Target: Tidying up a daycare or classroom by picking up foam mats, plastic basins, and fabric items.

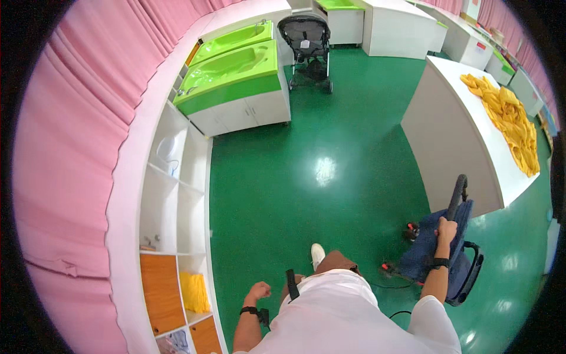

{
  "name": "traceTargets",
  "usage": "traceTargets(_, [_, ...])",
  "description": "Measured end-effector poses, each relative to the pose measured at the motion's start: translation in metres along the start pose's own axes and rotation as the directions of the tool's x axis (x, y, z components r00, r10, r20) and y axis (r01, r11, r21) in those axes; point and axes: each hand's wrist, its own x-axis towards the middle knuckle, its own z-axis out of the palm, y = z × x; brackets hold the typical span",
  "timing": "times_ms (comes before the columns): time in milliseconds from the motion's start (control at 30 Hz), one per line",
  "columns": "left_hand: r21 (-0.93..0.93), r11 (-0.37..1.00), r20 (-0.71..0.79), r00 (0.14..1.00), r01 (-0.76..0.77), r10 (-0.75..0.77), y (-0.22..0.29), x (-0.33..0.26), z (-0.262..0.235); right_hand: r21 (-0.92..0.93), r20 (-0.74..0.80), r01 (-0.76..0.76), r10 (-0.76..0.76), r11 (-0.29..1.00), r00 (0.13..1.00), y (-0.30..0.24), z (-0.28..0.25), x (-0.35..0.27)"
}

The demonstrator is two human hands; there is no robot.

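Note:
On the right, my right hand (446, 230) is wrapped round the dark foam handle of a blue stroller (421, 251). The handle curves up beyond my fingers, and small wheels with red parts show at the stroller's left side. A black curved bar sticks out on its far right. Low in the view, my left hand (258, 290) hangs beside my body with its fingers curled in, and I see nothing in it. Each wrist wears a black band.
Ahead stands a black stroller (305, 38) beside green-topped basin cabinets (236, 88). White shelving (191, 218) and pink curtains (76, 147) line the left. A white counter (454, 130) bearing yellow cloth (504, 118) rises close to the blue stroller. The floor (283, 177) is glossy green.

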Motion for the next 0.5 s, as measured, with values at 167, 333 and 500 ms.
traceTargets(167, [-0.107, 0.986, -0.100, 0.985, 0.127, -0.137, 0.076, 0.037, -0.079, 0.021, 0.098, 0.001, -0.003, 1.000, 0.995, -0.078, 0.049, -0.051])
traceTargets(333, [-0.019, 0.986, 0.027, 0.986, 0.164, -0.163, 0.074, 0.091, -0.173, -0.123, 0.109, 0.097, -0.083, 0.988, 0.991, -0.156, 0.094, -0.127])
traceTargets(500, [0.236, 0.969, 0.144, 0.984, 0.073, -0.109, 0.125, 0.134, -0.261, -0.160, 0.129, 0.116, -0.096, 0.980, 0.987, -0.195, 0.108, -0.209])
